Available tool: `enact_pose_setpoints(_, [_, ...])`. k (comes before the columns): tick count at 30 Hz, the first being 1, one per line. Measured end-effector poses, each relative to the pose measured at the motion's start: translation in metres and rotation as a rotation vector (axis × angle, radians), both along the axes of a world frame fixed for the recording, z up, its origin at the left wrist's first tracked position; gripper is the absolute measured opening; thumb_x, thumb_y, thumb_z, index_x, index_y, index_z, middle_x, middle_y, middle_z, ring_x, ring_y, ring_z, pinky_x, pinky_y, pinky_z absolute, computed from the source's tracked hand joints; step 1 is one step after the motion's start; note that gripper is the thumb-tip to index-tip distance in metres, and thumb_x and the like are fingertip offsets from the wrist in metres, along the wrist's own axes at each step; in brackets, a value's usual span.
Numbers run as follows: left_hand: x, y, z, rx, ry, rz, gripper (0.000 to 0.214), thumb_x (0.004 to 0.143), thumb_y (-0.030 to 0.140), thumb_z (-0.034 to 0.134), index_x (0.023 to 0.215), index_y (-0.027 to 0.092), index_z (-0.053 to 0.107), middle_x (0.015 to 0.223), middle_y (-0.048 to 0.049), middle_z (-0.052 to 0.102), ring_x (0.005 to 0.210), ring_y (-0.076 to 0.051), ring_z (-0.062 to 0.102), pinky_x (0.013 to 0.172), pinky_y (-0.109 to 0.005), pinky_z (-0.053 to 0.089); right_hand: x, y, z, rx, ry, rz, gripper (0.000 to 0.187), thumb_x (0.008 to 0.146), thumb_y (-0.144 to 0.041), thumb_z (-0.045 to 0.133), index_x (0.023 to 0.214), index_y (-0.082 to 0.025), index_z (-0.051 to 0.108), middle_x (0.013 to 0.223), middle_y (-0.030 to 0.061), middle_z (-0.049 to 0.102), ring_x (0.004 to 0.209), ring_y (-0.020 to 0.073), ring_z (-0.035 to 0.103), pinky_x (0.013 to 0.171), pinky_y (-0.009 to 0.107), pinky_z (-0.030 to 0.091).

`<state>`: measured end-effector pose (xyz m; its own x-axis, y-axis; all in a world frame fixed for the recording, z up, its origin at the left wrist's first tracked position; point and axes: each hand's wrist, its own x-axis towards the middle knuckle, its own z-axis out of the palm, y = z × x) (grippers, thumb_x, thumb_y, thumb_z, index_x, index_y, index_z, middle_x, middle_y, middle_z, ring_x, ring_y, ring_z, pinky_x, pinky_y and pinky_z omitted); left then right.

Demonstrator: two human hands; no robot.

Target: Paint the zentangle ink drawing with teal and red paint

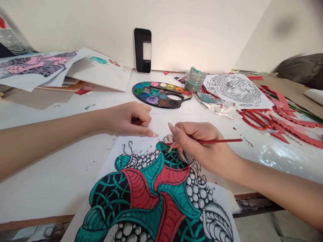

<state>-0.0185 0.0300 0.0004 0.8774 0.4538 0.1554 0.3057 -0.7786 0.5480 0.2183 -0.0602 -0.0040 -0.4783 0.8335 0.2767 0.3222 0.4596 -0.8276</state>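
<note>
A sheet of paper with a patterned drawing (151,198) lies before me, partly painted green, red and black; bubble and leaf shapes around the edge are uncoloured. My right hand (199,141) is closed on a thin red paintbrush (224,140), its tip end pointing left over the top of the drawing beside a small green shape. My left hand (128,119) rests at the sheet's top edge, fingers curled in and thumb stretched toward the paper. Nothing shows between its fingers, though their undersides are partly hidden.
Beyond my hands lies a paint palette (185,102) with several colours. Beside it stand a cloudy water cup (195,80) and a crumpled, paint-stained tissue (227,109). A phone (142,50) leans on the wall. To the right are a dragon drawing (234,89), red-handled scissors (256,119) and red paper scraps (297,131).
</note>
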Motion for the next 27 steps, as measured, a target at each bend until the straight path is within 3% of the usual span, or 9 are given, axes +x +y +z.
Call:
enact_pose_setpoints(8, [-0.0002, 0.0000, -0.0006, -0.004, 0.015, 0.010, 0.051, 0.087, 0.029, 0.070, 0.051, 0.019, 0.035, 0.049, 0.0063, 0.029, 0.059, -0.012, 0.029, 0.065, -0.030, 0.032, 0.0004, 0.0009, -0.0010, -0.023, 0.033, 0.000, 0.047, 0.105, -0.041, 0.052, 0.065, -0.016, 0.052, 0.057, -0.0023, 0.051, 0.054, 0.0073, 0.043, 0.053, 0.025, 0.032])
enact_pose_setpoints(21, [-0.0012, 0.0006, -0.0025, -0.008, -0.016, 0.000, 0.051, 0.087, 0.029, 0.071, 0.051, 0.019, 0.036, 0.048, 0.0063, 0.031, 0.059, -0.012, 0.029, 0.066, -0.030, 0.031, 0.0011, 0.0014, -0.0021, 0.068, -0.032, 0.039, 0.042, 0.105, -0.029, 0.050, 0.065, -0.016, 0.052, 0.060, -0.0011, 0.053, 0.055, 0.0075, 0.046, 0.053, 0.025, 0.031])
enact_pose_setpoints(27, [-0.0005, 0.0012, -0.0025, -0.004, -0.006, 0.002, 0.051, 0.087, 0.029, 0.071, 0.052, 0.018, 0.035, 0.049, 0.0060, 0.030, 0.060, -0.012, 0.028, 0.064, -0.030, 0.029, 0.0001, 0.0018, -0.0025, 0.046, -0.030, -0.006, 0.042, 0.104, -0.030, 0.051, 0.064, -0.016, 0.049, 0.057, -0.0025, 0.049, 0.055, 0.0074, 0.043, 0.054, 0.025, 0.031])
